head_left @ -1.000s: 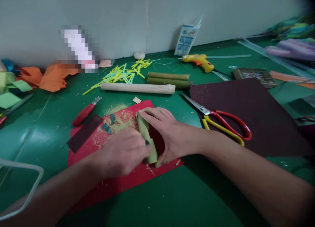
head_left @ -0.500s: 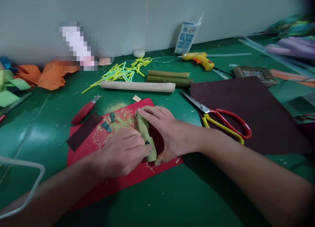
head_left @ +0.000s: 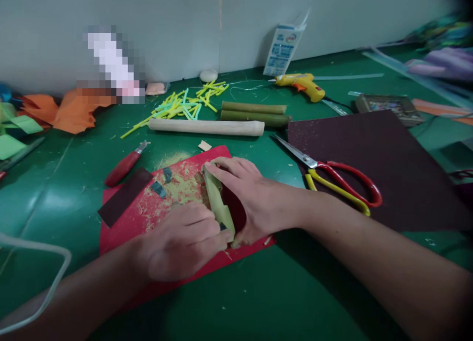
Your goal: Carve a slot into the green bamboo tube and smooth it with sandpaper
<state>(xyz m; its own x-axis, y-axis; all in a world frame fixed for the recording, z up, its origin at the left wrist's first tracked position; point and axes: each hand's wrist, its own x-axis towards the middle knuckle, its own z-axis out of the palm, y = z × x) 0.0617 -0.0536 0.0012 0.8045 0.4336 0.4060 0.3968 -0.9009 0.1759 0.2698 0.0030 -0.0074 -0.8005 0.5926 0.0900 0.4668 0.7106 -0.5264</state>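
Observation:
A pale green split piece of bamboo (head_left: pixel 218 198) lies on a red sheet (head_left: pixel 185 267) dusted with shavings. My right hand (head_left: pixel 254 198) is wrapped over it, with the index finger along its far end and the thumb at its near end. My left hand (head_left: pixel 185 240) is closed in a pinch against the near part of the bamboo, holding a small dark scrap, probably sandpaper (head_left: pixel 222 226). A few dark scraps (head_left: pixel 159 188) lie on the red sheet beside the shavings.
A dark strip (head_left: pixel 123 196) overlaps the red sheet's left edge, near a red-handled knife (head_left: pixel 123 167). Behind lie a pale wooden rod (head_left: pixel 207 127), two green bamboo sticks (head_left: pixel 254 113), coloured strips (head_left: pixel 185 106) and a yellow glue gun (head_left: pixel 301 85). Scissors (head_left: pixel 332 181) rest on a dark maroon sheet (head_left: pixel 369 158).
My left hand has slid along the bamboo toward me, its pinched scrap now near the piece's near end. My right hand has kept its hold.

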